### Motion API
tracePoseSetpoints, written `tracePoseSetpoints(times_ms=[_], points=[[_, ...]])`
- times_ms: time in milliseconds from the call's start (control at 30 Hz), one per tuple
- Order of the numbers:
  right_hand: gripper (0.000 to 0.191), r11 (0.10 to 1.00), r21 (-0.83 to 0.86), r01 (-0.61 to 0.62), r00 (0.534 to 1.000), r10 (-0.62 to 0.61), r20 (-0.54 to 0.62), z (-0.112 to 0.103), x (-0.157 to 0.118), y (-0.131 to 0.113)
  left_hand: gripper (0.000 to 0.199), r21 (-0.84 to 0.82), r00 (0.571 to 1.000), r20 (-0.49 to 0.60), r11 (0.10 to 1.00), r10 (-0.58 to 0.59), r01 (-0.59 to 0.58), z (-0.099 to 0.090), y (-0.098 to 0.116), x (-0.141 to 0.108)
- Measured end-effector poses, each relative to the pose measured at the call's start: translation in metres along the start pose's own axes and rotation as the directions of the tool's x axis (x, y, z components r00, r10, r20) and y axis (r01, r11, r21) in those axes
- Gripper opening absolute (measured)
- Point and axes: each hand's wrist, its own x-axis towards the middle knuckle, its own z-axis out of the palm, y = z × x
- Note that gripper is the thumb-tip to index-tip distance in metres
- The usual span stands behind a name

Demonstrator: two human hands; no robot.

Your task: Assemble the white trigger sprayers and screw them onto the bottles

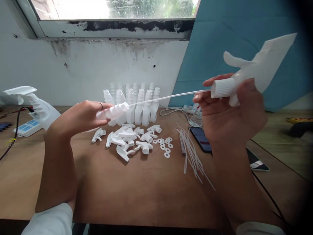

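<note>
Small workshop or makeshift assembly corner; whether inside a home, cannot tell. Signs: brown counter (122, 195) against a wall, loose parts sorted by kind. White bottles (146, 112) in rows at the back, capless. Trigger heads (121, 140) heaped in front; flat washers (165, 156) and a sheaf of thin tubes (189, 145) to the right. Repeated parts suggest batch handwork. Room rough: white wall (97, 71) stained and pitted, window (151, 9) frame peeling, blue cloth (200, 58) hung alongside. Power strip (28, 128) on the left.
</note>
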Motion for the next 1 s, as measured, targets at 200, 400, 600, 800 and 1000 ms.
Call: tracePoseSetpoints(times_ms=[200, 400, 600, 800, 1000], points=[[0.025, 0.996, -0.022, 0.089, 0.996, -0.089, -0.007, -0.012, 0.003, -0.012, 0.027, 0.171, 0.981, 0.174, 0.979, 0.083, -0.113, 0.003, 0.006, 0.000], [0.022, 0.996, -0.034, 0.082, 0.997, -0.082, -0.002, -0.019, 0.006, -0.015, 0.029, 0.215, 0.983, 0.176, 0.973, 0.049, -0.088, 0.002, 0.003, -0.001], [0.017, 0.987, -0.015, -0.160, 0.981, 0.161, 0.110, -0.005, -0.001, -0.006, 0.040, 0.058, 0.956, 0.227, 0.977, 0.188, -0.206, 0.009, 0.019, -0.001], [0.019, 0.886, -0.323, -0.332, 0.820, 0.440, 0.366, 0.005, -0.022, -0.009, 0.035, -0.261, 0.861, 0.359, 0.925, 0.360, -0.278, 0.028, 0.063, -0.006], [0.015, 0.845, -0.485, -0.226, 0.644, 0.503, 0.576, 0.006, -0.024, -0.014, 0.020, -0.340, 0.784, 0.458, 0.897, 0.420, -0.282, 0.055, 0.081, -0.006]])
